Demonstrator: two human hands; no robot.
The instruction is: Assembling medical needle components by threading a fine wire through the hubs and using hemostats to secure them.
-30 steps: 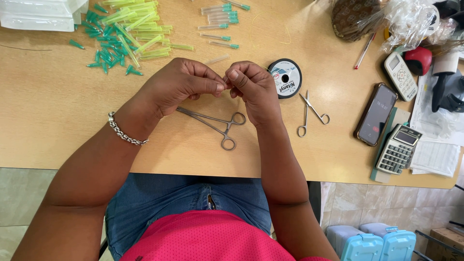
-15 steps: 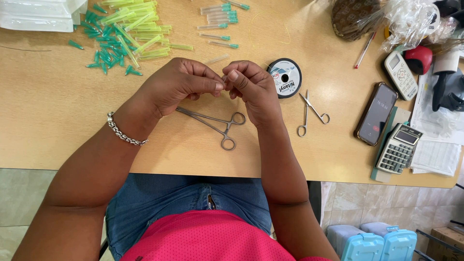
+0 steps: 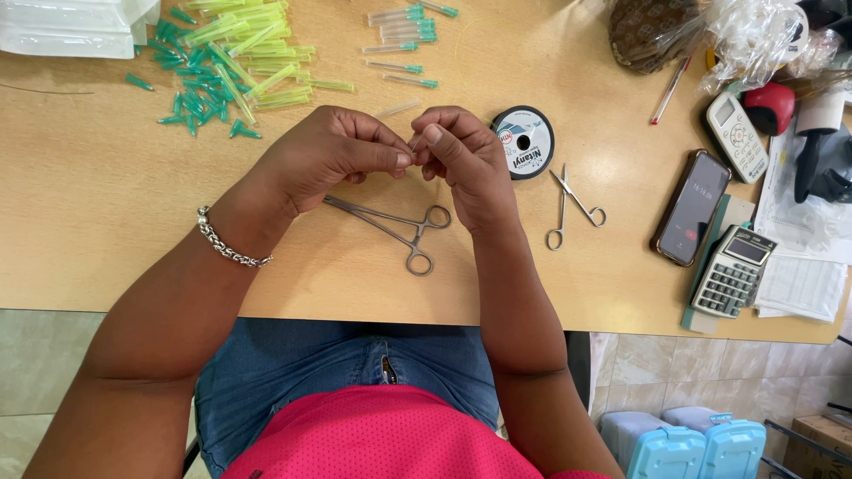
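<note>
Left hand (image 3: 333, 155): grip pinched, thumb and forefinger pressed onto a very small, thin item; too small to tell its kind.
Right hand (image 3: 461, 158): grip likewise pinched on the same small item, fingertips meeting those of the left hand; judged held close so both hands can work one fine piece.
Small item (image 3: 414, 148): at the meeting point of both grips, raised just above the counter (image 3: 98, 213).
Hinged clamp (image 3: 390, 226): metal, ring-handled, flat on the counter directly beneath the grips, not touched; judged kept within easy reach.
Scissors (image 3: 568, 204): small, blades apart, to the right of the right grip, apart from it.
Thread spool (image 3: 524, 142): round, dark, just beside the right grip on its far right.
Green capped tubes (image 3: 231, 62): loose heap beyond the left grip.
Clear capped tubes (image 3: 404, 40): short row beyond both grips.
Bracelet (image 3: 226, 244): chain on the left wrist.
</note>
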